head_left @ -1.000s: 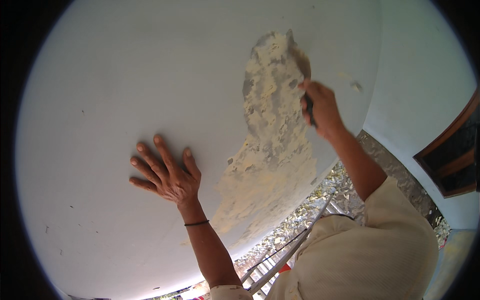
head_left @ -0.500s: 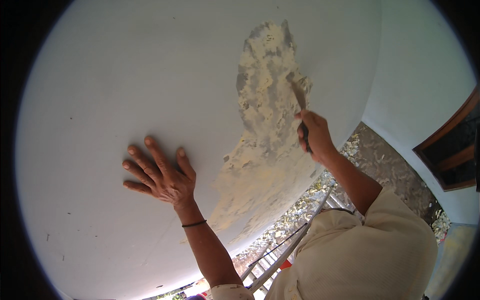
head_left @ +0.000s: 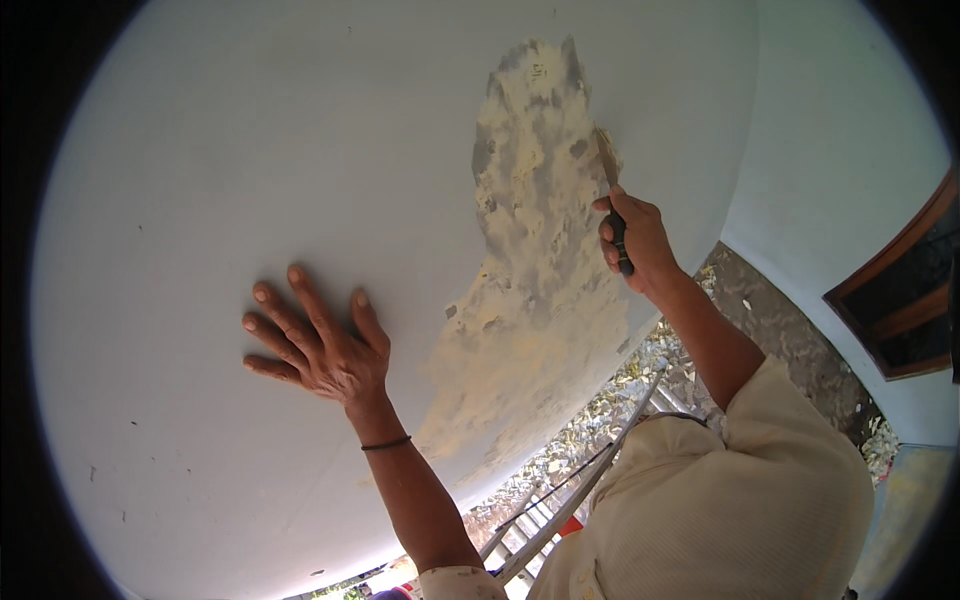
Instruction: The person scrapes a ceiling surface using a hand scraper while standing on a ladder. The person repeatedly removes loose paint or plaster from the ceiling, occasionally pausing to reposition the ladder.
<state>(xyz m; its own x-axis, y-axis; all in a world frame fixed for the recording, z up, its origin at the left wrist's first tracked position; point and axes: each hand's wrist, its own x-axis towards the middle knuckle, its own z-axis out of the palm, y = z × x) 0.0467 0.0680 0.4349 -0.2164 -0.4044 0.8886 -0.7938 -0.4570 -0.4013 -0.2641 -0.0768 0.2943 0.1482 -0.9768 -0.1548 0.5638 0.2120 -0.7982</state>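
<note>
My left hand [head_left: 325,350] lies flat on the white wall [head_left: 250,160], fingers spread, left of a bare patch [head_left: 530,230] where the paint is gone. Yellowish and grey mottling shows across that patch. In my right hand [head_left: 640,240] is a scraper [head_left: 620,235] with a dark handle, my fingers wrapped round it. Its narrow blade points up and meets the patch's right edge, where a loose flake [head_left: 614,152] of paint shows beside the metal.
Below me stands a ladder [head_left: 560,520] with pale rungs. Many paint chips [head_left: 570,455] litter the ground along the wall's foot. To the right, another pale wall [head_left: 830,150] holds a brown wooden-framed window [head_left: 900,300].
My right hand has shifted slightly down and right, and the scraper's blade has moved from inside the patch to its right edge. My left hand keeps its place on the wall.
</note>
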